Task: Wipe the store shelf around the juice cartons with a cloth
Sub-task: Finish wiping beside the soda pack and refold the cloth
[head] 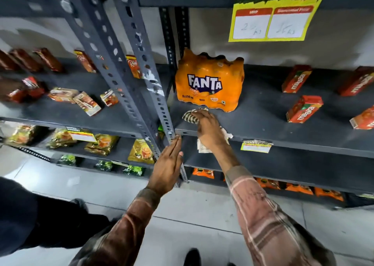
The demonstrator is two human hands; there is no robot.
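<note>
Two hands work at a grey steel shelf (273, 128) in the centre of the frame. The right hand (206, 128) lies palm-down on the shelf board, fingers together and pressed flat on a patterned cloth (191, 116); the cloth shows beyond the fingertips, touching or just short of the foot of the Fanta pack, and a pale part of it hangs over the shelf lip below the wrist. The left hand (167, 164), lower centre, is flat with fingers straight and together, fingertips at the front corner where the shelf meets the slotted upright (141, 79); whether it grips anything cannot be told.

The Fanta pack (209, 83), a shrink-wrapped bundle of orange bottles, stands upright just behind the cloth, centre frame. Five red juice cartons (304, 108) marked "maaza" stand or lean well apart on the same board, at the right of the frame. Left of the upright, on the neighbouring shelf, dark red and orange cartons (87, 103) lie scattered, some upright, several tipped over.

Lower shelves hold yellow pouches (101, 143) at lower left, green packets below them, and orange packets (297, 187) at lower right. A yellow price sign (271, 20) reading "SUPER MARKET" hangs at upper right; a small label (256, 146) is fixed to the shelf lip. Plaid sleeves (261, 215) cover both forearms.
</note>
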